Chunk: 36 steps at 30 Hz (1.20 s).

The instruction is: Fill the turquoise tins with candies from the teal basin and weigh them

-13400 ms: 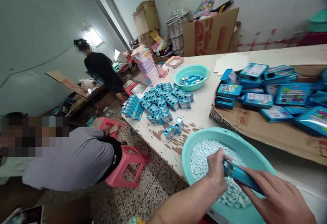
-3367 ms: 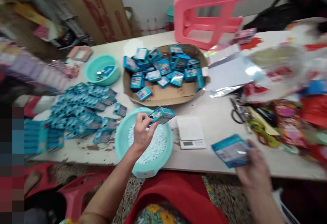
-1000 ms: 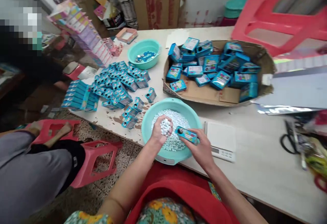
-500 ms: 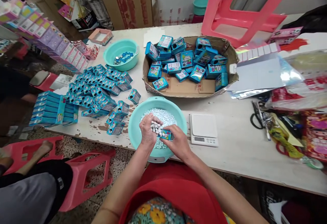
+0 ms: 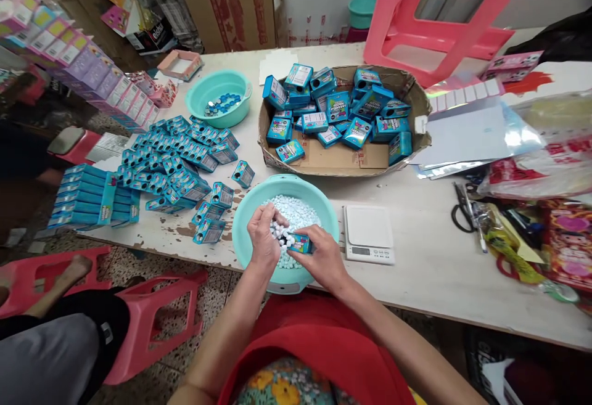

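Note:
Over a turquoise basin of small white candies, both my hands work close together. My left hand is cupped round a heap of the candies, pouring against the opening of a small blue candy box. That box is gripped between thumb and fingers of my right hand, tilted with its dark opening towards the left palm. Left of the basin, several similar boxes with round holes stand on the table.
A cardboard tray of blue boxes lies behind the basin. A white scale sits to its right, scissors farther right. Back left is a second basin with blue lids. A seated person's leg and pink stools are lower left.
My left hand has tipped slightly, and the candies in it have slid towards the box opening. The box is more tilted, its dark opening now visible.

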{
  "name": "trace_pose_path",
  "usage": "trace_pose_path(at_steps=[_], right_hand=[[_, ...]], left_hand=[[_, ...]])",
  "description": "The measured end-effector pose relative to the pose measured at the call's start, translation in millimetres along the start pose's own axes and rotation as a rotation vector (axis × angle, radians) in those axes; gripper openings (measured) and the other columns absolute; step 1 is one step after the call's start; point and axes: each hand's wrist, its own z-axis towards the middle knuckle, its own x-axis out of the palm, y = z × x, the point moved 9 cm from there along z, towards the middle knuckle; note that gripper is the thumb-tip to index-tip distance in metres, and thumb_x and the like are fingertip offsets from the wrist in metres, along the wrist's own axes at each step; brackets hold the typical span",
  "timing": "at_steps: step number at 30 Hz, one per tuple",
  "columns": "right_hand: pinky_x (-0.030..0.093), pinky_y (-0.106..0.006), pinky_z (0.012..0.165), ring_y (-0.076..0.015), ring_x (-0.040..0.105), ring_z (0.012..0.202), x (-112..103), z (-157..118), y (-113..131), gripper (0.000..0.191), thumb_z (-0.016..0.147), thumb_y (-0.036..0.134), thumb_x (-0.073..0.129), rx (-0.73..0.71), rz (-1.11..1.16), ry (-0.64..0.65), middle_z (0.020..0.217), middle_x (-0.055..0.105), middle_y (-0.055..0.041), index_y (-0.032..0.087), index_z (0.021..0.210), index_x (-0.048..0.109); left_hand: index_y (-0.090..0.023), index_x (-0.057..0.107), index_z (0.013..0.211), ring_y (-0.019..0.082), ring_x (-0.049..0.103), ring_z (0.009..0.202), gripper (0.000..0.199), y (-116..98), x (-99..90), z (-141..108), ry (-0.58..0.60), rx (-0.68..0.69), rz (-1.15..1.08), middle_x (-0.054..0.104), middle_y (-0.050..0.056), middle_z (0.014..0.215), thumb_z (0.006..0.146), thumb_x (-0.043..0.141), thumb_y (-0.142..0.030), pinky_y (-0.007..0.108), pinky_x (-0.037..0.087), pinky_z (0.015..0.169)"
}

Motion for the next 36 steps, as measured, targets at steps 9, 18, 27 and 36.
trace_pose_path(at_steps=[9,18,27,36], right_hand=[[0.046,-0.033,0.075,-0.0226,0.06,0.088,3,2,-8,0.029,0.069,0.025,0.072,0.027,0.004,0.004,0.089,0.064,-0.0032,0.025,0.096,0.063],[0.046,-0.033,0.075,-0.0216,0.06,0.085,2,2,-3,0.029,0.067,0.025,0.073,0.028,0.066,0.006,0.087,0.063,-0.0025,0.024,0.095,0.063],[0.044,-0.032,0.075,-0.0214,0.059,0.086,10,2,-1,0.032,0.064,0.02,0.075,0.045,0.014,0.034,0.086,0.063,-0.0026,0.021,0.094,0.064],[0.046,-0.033,0.076,-0.0206,0.059,0.086,2,7,-14,0.032,0.066,0.023,0.075,0.051,0.081,-0.011,0.088,0.063,-0.0025,0.023,0.095,0.064]], left_hand=[[-0.017,0.051,0.069,0.01,0.053,0.049,0.02,8,5.7,-1,0.121,-0.014,-0.017,0.051,-0.003,0.054,0.077,0.061,-0.033,0.023,0.041,0.052],[-0.018,0.053,0.074,0.009,0.047,0.041,0.019,3,5.3,-4,0.148,-0.014,0.033,0.049,-0.005,0.05,0.077,0.061,-0.035,0.022,0.036,0.044],[-0.017,0.053,0.073,0.008,0.046,0.044,0.018,5,1.9,-3,0.151,0.023,0.054,0.049,-0.004,0.052,0.078,0.06,-0.033,0.02,0.035,0.045],[-0.018,0.052,0.073,0.007,0.04,0.039,0.019,2,3.2,-1,0.173,0.032,0.089,0.045,-0.006,0.048,0.078,0.06,-0.034,0.02,0.032,0.042]])
